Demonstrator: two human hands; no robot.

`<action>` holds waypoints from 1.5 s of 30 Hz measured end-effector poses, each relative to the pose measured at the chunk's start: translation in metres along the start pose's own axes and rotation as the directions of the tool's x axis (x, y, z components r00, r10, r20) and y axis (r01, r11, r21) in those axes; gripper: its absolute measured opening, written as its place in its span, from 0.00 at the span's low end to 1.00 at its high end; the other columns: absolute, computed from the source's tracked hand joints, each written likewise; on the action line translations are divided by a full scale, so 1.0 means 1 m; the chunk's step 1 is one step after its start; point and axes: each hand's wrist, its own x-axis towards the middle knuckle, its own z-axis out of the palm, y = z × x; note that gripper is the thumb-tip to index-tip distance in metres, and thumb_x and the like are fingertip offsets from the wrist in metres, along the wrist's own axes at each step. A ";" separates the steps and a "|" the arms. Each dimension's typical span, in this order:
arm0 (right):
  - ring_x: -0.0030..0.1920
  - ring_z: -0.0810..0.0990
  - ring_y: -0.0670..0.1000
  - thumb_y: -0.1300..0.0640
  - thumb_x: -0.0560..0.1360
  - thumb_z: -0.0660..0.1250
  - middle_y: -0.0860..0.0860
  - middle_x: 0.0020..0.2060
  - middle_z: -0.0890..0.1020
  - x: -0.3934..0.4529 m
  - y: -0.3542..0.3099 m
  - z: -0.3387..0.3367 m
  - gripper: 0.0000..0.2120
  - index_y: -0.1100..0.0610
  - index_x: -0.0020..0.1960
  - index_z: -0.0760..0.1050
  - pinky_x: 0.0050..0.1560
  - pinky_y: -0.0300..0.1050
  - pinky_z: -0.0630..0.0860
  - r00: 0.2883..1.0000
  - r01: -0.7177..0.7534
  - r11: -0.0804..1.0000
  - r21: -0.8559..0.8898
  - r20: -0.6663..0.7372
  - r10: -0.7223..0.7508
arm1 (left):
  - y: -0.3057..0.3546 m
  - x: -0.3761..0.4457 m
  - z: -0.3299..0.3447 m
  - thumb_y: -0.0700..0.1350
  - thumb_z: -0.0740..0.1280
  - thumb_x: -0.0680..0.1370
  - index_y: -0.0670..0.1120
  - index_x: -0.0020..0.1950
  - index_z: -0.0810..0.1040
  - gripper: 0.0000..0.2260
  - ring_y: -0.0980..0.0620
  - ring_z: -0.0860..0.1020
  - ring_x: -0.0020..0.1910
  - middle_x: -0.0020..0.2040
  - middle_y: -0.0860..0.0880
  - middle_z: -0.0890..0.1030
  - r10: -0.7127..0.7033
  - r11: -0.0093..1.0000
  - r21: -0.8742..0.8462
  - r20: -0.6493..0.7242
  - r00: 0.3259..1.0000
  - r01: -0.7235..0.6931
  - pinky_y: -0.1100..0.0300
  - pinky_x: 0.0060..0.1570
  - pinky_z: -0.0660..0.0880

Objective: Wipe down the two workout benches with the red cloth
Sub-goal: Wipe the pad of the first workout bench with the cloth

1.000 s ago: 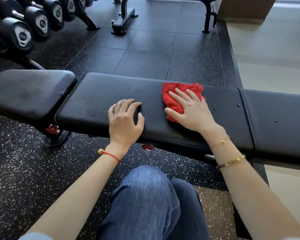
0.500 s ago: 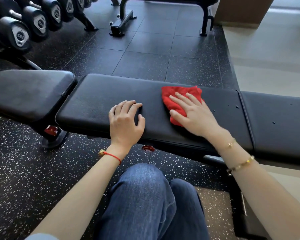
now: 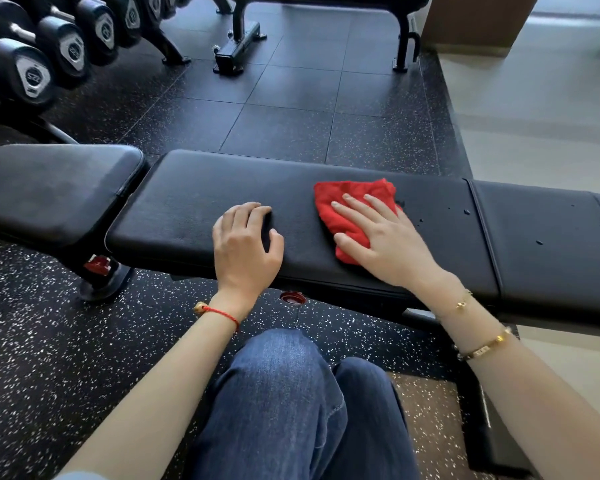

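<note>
One red cloth [image 3: 352, 216]. Two hands: left hand [image 3: 245, 245], right hand [image 3: 387, 242]. Three black pads in a row: left pad [image 3: 49, 192], middle pad [image 3: 194, 202], right pad [image 3: 548, 244]. One second bench [image 3: 243, 43] behind. At least four dumbbells [image 3: 32, 76] racked, more cut off. Three bracelets: one red string bracelet [image 3: 220, 311], two gold bracelets [image 3: 482, 348].

- Black rubber floor tiles [image 3: 284, 98] cover the far part of the room, with visible seams.
- Nearer the camera lies speckled black rubber flooring [image 3: 32, 358], flecked white.
- At right, a pale smooth floor [image 3: 534, 126] catches soft daylight.
- A dumbbell rack [image 3: 49, 64] stands at upper left, holding black dumbbells in a row.
- A brown panel [image 3: 475, 22] rises at upper right.
</note>
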 end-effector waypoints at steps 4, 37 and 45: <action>0.78 0.51 0.50 0.38 0.80 0.53 0.42 0.78 0.57 0.031 0.015 -0.004 0.27 0.41 0.77 0.57 0.76 0.57 0.46 0.992 -0.126 0.992 -0.002 -0.002 0.126 | 0.001 0.000 0.002 0.50 0.61 0.75 0.47 0.61 0.79 0.17 0.46 0.73 0.64 0.62 0.48 0.79 -0.003 1.000 0.015 -0.001 1.000 0.003 0.48 0.68 0.66; 0.78 0.53 0.48 0.40 0.80 0.54 0.40 0.77 0.58 -0.013 0.033 -0.007 0.25 0.40 0.77 0.58 0.76 0.56 0.48 0.992 -0.120 0.993 -0.009 -0.029 0.120 | 0.000 0.001 -0.001 0.49 0.61 0.75 0.46 0.60 0.78 0.17 0.45 0.73 0.63 0.61 0.48 0.78 0.024 0.999 0.027 0.023 0.999 -0.025 0.46 0.67 0.66; 0.78 0.52 0.52 0.41 0.81 0.53 0.43 0.78 0.57 0.022 -0.006 -0.002 0.26 0.42 0.78 0.56 0.76 0.58 0.45 0.994 -0.111 0.993 -0.032 -0.004 0.111 | 0.002 0.001 -0.002 0.50 0.60 0.75 0.46 0.60 0.78 0.18 0.44 0.72 0.63 0.61 0.47 0.78 0.021 0.998 0.052 0.044 0.999 -0.024 0.45 0.67 0.65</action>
